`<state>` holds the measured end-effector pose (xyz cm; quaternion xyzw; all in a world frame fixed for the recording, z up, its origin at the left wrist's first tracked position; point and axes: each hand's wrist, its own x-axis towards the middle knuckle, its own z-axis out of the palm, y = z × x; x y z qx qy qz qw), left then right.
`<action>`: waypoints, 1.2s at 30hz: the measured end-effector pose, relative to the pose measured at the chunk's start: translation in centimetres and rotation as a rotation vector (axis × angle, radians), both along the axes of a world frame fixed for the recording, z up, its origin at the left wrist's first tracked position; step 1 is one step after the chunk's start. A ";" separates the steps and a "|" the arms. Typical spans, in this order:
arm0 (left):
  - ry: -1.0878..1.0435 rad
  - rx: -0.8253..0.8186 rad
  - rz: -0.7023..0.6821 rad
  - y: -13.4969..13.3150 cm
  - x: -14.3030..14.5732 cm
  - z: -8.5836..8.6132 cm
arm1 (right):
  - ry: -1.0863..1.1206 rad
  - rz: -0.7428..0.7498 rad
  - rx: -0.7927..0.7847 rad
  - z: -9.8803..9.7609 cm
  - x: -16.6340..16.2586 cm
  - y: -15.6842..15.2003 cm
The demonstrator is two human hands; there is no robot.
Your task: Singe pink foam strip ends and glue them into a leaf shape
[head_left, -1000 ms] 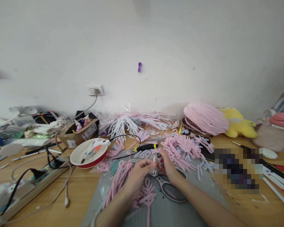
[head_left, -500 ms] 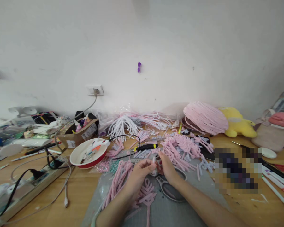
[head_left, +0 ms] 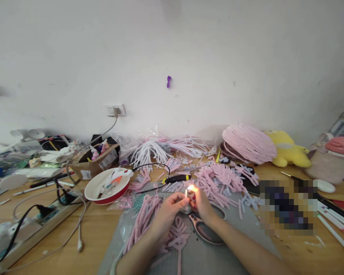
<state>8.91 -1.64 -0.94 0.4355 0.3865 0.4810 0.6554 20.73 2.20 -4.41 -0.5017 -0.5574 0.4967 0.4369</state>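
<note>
Red bowl (head_left: 112, 199), yellow plush (head_left: 288, 152), power strip (head_left: 47, 214)

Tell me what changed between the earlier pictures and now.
A flame has sprung up at the lighter held in the right hand, close beside the small pink piece pinched in the left hand. Both hands kept their holds and hardly moved. The scissors by the right wrist and the red bowl stayed put.

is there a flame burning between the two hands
Yes, a small flame burns atop the lighter held in the right hand, right beside the pink piece pinched in the left hand.
</note>
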 end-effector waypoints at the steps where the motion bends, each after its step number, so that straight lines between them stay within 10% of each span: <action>1: -0.007 -0.008 0.008 -0.1 0.0 0.0 | 0.006 0.000 0.007 0.0 0.0 -0.1; 16: -0.012 -0.034 -0.020 0.2 -0.1 -0.2 | 0.003 -0.053 0.087 -0.1 0.0 0.0; 24: -0.014 -0.012 0.007 0.2 -0.1 -0.3 | 0.209 -0.101 -0.261 0.3 -0.5 0.3; 36: 0.052 -0.025 0.020 0.2 -0.1 -0.1 | 0.017 -0.126 0.053 -2.1 0.3 0.8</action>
